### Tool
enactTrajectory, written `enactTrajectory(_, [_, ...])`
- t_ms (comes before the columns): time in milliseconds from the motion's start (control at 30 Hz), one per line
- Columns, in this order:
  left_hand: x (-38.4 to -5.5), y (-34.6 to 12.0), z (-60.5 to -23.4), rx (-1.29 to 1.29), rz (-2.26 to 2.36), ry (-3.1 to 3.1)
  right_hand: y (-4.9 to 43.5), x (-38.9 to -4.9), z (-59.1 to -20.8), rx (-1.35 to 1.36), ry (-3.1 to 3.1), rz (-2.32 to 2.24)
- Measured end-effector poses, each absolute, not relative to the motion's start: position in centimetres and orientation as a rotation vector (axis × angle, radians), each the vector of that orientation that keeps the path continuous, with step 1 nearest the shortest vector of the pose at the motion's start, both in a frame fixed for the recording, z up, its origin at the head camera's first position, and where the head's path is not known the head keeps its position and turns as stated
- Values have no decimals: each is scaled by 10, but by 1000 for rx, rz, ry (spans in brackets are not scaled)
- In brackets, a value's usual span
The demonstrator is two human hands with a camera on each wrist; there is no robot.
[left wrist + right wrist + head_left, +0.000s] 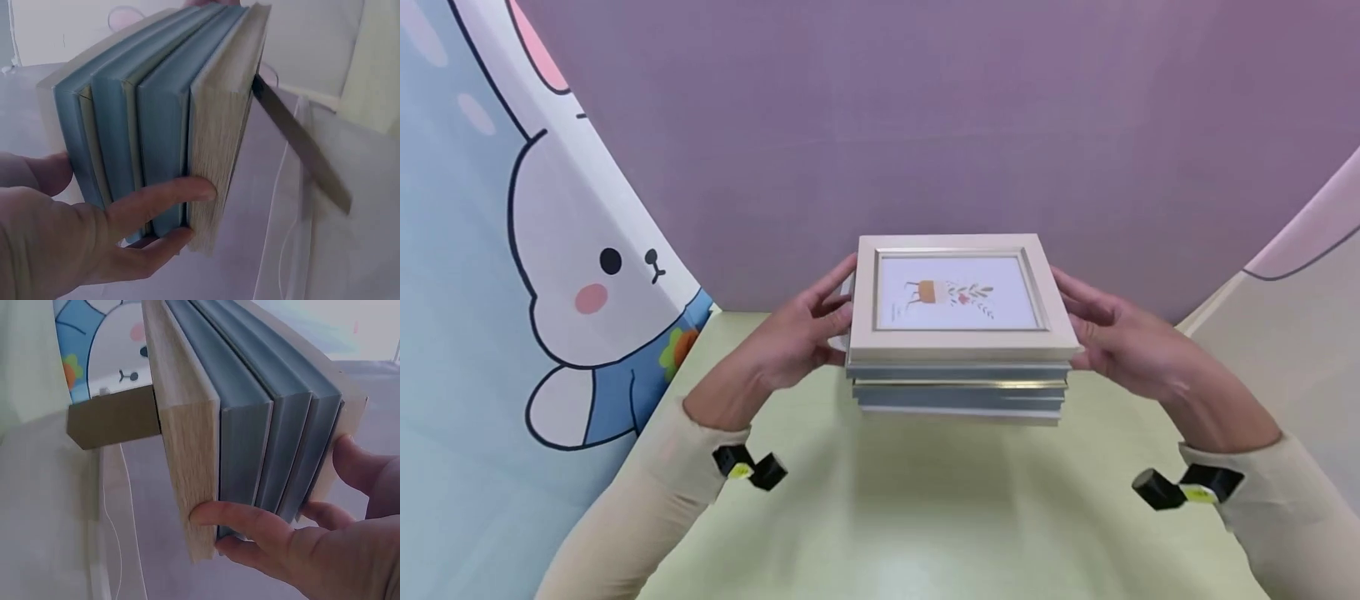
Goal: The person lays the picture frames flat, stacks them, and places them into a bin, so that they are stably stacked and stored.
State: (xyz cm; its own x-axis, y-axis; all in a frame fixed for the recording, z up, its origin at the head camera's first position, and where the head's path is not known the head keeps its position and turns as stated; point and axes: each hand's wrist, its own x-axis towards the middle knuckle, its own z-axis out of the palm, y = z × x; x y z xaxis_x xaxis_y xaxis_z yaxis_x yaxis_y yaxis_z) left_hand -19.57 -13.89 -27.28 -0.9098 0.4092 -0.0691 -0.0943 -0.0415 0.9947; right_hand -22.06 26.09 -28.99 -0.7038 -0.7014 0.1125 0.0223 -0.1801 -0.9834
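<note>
A stack of several picture frames (958, 392) is held level between both hands. The top one, a cream picture frame (962, 340), faces up and shows a vase-and-plants print (955, 292). My left hand (808, 329) grips the stack's left side, its thumb by the top frame and its fingers reaching lower. On the opposite side my right hand (1112, 333) grips it the same way. Both wrist views show blue-grey frames (165, 119) in the middle and a wood-grain frame (190, 456) at the bottom. From the wood-grain frame's back juts a brown stand leg (115, 417).
Below the stack lies a pale green tabletop (925, 517), with shadow on it. A mauve cloth wall (925, 125) rises behind. At the left hangs a rabbit-print cloth (580, 275), and a pale cloth (1292, 333) stands at the right.
</note>
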Motion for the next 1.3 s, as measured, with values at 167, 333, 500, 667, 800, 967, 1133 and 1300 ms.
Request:
enactTrajectory(167, [-205, -138, -272, 348, 2032, 1866, 256, -229, -281, -701, 1659, -1921])
enactTrajectory(333, [-193, -138, -265, 357, 2030, 1869, 260, -225, -274, -690, 1626, -1924])
enactTrajectory(500, [-184, -136, -246, 405, 2029, 1914, 265, -224, -260, -788, 1537, -1939])
enactTrajectory(667, [-190, -135, -229, 413, 2045, 1945, 265, -229, -245, -835, 1536, -1940])
enactTrajectory(800, [-204, -134, -224, 421, 2045, 1979, 263, -236, -236, -770, 1653, -1929])
enactTrajectory(967, [-231, -134, -226, 448, 2057, 1985, 256, -249, -233, -681, 1753, -1941])
enactTrajectory(1133, [-263, -136, -241, 448, 2068, 1964, 247, -272, -246, -634, 1722, -2010])
enactTrajectory(1300, [-297, -135, -265, 369, 2083, 1963, 241, -299, -274, -577, 1685, -2064])
